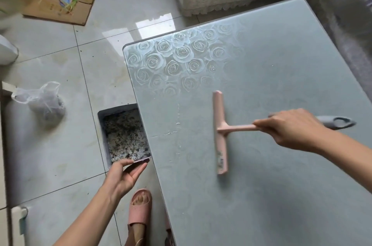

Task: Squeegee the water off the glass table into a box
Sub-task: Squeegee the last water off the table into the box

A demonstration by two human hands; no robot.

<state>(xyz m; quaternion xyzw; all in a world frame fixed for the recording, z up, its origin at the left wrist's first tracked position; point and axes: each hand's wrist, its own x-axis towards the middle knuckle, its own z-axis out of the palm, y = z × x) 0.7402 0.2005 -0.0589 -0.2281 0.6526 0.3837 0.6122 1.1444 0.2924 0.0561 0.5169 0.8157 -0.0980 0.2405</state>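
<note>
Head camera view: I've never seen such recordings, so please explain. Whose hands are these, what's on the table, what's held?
No machine here: a person wears one camera on the head, looking down at their own hands. The right hand grips the handle of a pink squeegee, whose blade lies on the glass table. Thin streaks of water lie left of the blade. The left hand holds the near edge of a box beside the table's edge.
</note>
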